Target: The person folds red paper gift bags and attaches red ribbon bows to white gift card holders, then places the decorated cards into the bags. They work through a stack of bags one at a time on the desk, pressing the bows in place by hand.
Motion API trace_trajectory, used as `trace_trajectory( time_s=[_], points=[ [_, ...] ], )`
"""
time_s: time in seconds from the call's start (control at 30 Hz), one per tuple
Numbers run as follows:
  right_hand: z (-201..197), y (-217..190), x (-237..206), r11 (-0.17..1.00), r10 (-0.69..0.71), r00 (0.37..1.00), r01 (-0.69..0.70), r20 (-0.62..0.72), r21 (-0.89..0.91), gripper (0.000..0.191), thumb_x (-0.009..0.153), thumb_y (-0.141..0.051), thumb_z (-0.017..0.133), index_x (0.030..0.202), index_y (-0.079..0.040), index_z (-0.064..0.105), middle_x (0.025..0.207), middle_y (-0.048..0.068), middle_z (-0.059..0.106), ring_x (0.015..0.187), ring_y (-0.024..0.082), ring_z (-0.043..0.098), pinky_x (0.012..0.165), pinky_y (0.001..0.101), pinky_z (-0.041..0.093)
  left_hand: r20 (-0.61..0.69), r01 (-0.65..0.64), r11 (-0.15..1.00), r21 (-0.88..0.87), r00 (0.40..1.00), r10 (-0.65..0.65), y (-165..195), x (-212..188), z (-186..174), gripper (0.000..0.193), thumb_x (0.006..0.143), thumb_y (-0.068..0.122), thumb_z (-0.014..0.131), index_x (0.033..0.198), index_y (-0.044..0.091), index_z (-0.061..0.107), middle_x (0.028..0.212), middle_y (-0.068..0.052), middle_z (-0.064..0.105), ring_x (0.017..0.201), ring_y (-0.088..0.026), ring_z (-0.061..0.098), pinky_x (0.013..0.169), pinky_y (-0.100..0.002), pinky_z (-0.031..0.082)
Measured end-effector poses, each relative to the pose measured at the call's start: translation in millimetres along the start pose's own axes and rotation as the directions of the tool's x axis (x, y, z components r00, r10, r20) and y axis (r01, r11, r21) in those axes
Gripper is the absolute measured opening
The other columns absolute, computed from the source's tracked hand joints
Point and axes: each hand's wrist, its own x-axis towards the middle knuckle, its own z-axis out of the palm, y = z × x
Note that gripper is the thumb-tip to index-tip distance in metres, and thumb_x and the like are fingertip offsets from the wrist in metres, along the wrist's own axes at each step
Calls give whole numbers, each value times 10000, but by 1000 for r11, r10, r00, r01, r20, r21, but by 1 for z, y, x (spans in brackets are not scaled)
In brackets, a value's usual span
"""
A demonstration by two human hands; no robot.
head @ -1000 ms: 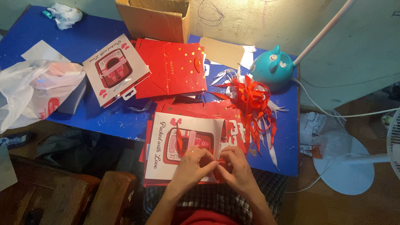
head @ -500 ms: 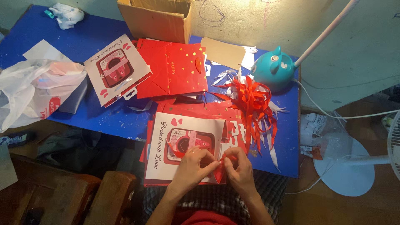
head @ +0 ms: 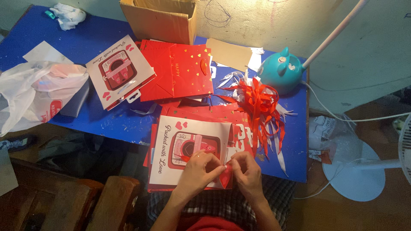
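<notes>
My left hand (head: 198, 173) and my right hand (head: 247, 172) meet over the near right corner of a white paper gift bag (head: 171, 139) with a red picture that lies flat on a stack of red bags. Both hands pinch a short piece of red ribbon (head: 225, 176) between their fingertips at the bag's edge. A loose bundle of red and white ribbons (head: 261, 109) lies just beyond my right hand on the blue table (head: 107, 122).
Another white gift bag (head: 119, 70) and flat red bags (head: 182, 70) lie farther back. A cardboard box (head: 160, 19) stands at the far edge, a teal round lamp base (head: 281, 70) to the right, a white plastic bag (head: 34, 92) at left. A white fan base (head: 359, 171) sits on the floor.
My hands have stayed over the bag's corner; the fingers have shifted slightly and the red ribbon piece now shows between them.
</notes>
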Motion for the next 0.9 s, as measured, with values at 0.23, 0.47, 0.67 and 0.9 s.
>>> trace_trajectory(
  time_s=[0.23, 0.47, 0.67, 0.9],
  points=[
    [-3, -14, -2, 882, -323, 935, 353, 144, -311, 187, 830, -29, 715, 1000, -16, 639, 1075, 122, 634, 1004, 268, 667, 839, 353, 533, -7, -24, 1000, -11, 1000, 24, -2, 0, 1, 256, 829, 300, 760, 787, 56, 695, 739, -68, 659, 825, -250, 620, 857, -401, 481],
    [-1, -5, -1, 987, -132, 988, 138, 76, -83, 95, 942, -59, 655, 1027, -30, 624, 1015, 114, 663, 907, 224, 699, 793, 322, 572, -6, -21, 1000, -2, 1000, 21, -2, 0, 1, 260, 831, 306, 767, 783, 60, 699, 733, -65, 661, 817, -253, 616, 839, -403, 481],
    [-1, -11, -1, 983, -114, 989, 126, 97, -134, 177, 904, -34, 658, 1073, -33, 608, 1057, 88, 628, 859, 157, 708, 688, 274, 590, -6, -23, 1000, -11, 1000, 23, -3, 0, 1, 256, 831, 304, 763, 790, 60, 699, 741, -67, 652, 821, -254, 613, 805, -402, 485],
    [-1, -15, -1, 925, -236, 958, 272, 161, -265, 100, 879, -34, 690, 950, -17, 622, 1089, 80, 616, 848, 164, 678, 665, 285, 591, -3, -29, 1000, 1, 1000, 29, -3, 0, 4, 264, 837, 295, 756, 772, 49, 683, 721, -74, 645, 816, -257, 609, 824, -407, 482]
  ],
)
